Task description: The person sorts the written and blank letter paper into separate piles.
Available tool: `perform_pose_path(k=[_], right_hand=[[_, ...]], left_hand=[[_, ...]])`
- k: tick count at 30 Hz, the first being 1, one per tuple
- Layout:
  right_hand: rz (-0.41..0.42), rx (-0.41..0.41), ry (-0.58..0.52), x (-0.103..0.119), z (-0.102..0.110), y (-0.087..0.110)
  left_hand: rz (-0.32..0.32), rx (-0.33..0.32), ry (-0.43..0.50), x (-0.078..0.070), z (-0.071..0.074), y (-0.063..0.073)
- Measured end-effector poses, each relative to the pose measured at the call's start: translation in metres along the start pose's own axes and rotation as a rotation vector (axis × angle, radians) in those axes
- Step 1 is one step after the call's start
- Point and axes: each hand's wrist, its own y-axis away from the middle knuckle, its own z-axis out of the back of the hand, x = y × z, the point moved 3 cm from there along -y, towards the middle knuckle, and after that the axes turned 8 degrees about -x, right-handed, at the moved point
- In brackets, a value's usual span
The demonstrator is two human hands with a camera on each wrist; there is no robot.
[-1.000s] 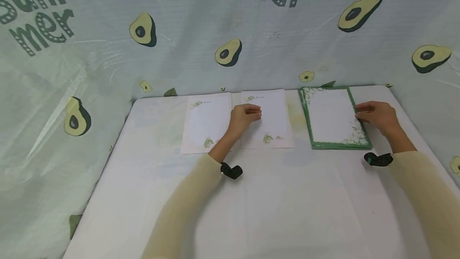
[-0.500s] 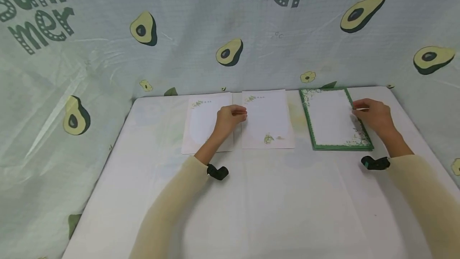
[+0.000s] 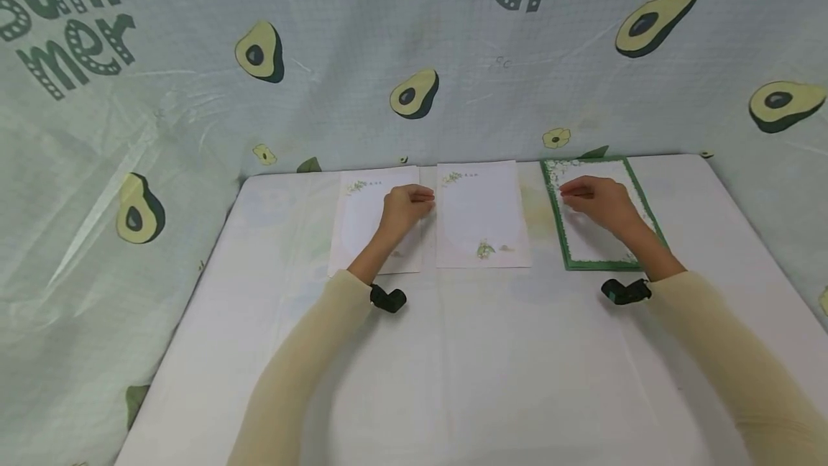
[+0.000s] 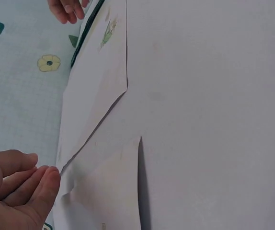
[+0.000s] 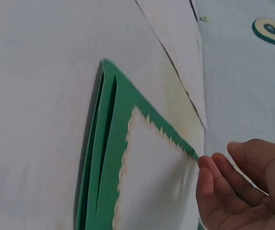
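Observation:
Two pale sheets with small green plant prints lie side by side, the left sheet [image 3: 352, 225] and the middle sheet [image 3: 485, 211]. On the right is a stack of green-bordered paper [image 3: 582, 244]. My left hand [image 3: 402, 211] hovers by the left sheet's right edge, with thumb and fingers apart and nothing between them in the left wrist view. My right hand [image 3: 601, 201] is over the green-bordered stack, fingertips near its left edge. In the right wrist view its fingers [image 5: 209, 184] are loosely bent at the stack's border and the thumb stands off.
The papers lie near the back of a white-covered table [image 3: 504, 365]. Behind it and at the left hangs a pale curtain [image 3: 336, 42] printed with avocados. Each wrist wears a small black camera, one by the left sleeve [image 3: 388, 299].
My right hand has moved left from the stack's right edge across to its left side. My left hand has shifted left, off the middle sheet. The stack's left edges now look more even.

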Motion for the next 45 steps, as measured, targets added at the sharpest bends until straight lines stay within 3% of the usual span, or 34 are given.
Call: perform_pose_path(k=[8, 14, 17, 26, 31, 38, 45], right_hand=[[-0.052, 0.137, -0.130, 0.016, -0.031, -0.009], [-0.220, 0.229, -0.305, 0.025, -0.047, -0.018], [-0.275, 0.248, -0.327, 0.030, -0.053, -0.023], [-0.370, 0.194, -0.322, 0.037, -0.056, -0.025], [-0.386, 0.191, -0.340, 0.037, -0.054, -0.021], [-0.331, 0.112, -0.356, 0.039, -0.056, -0.016], [-0.247, -0.035, -0.345, 0.042, -0.056, -0.011]], left_hand=[[0.128, 0.031, -0.001, 0.007, -0.010, -0.012], [0.239, 0.053, 0.068, 0.007, -0.018, -0.021], [0.269, 0.045, 0.094, 0.006, -0.018, -0.022], [0.227, -0.006, 0.100, 0.009, -0.026, -0.022], [0.222, -0.020, 0.186, 0.011, -0.030, -0.022], [0.240, -0.035, 0.358, 0.007, -0.027, -0.015], [0.225, -0.104, 0.418, 0.013, -0.020, -0.012]])
